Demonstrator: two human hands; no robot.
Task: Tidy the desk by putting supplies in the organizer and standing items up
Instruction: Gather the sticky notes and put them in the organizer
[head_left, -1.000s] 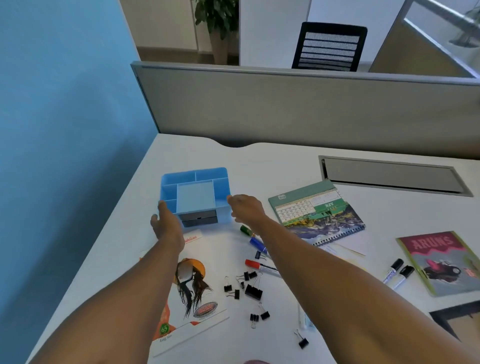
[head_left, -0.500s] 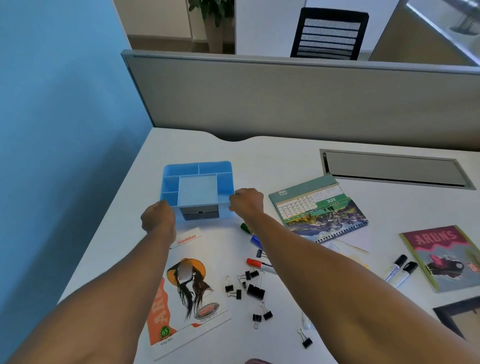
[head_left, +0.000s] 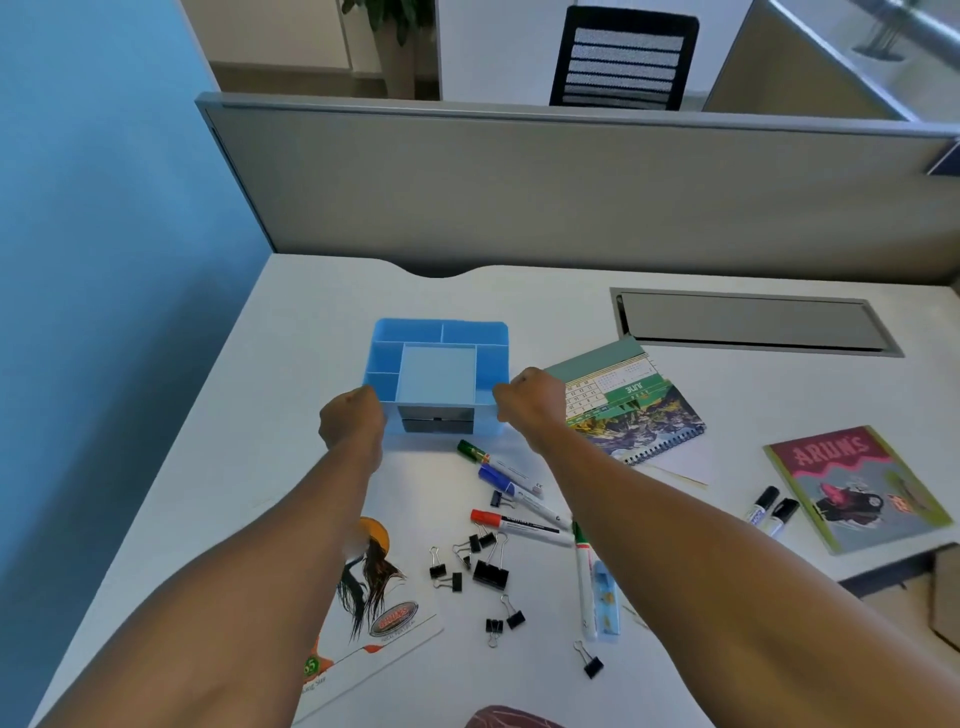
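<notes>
White desk stands against a grey partition, and almost all the tidying is, I think, not yet done. At the far left part of the desk sits the blue organizer, with its compartments all without contents as far as I can see, and two small grey drawers at the front closed. The left hand grips its left front corner and the right hand grips its right front corner; both have the fingers curled around the plastic wall, so I judge the person is only placing or pulling the organizer now.

Everything else lies flat on the surface. Near the organizer, just in front, are the coloured markers, and closer to the person the black binder clips are scattered. Two more markers with black caps lie well apart, on the right. The calendar, the green booklet and the magazine under the left forearm are lying down, so they wait to be stood up.
</notes>
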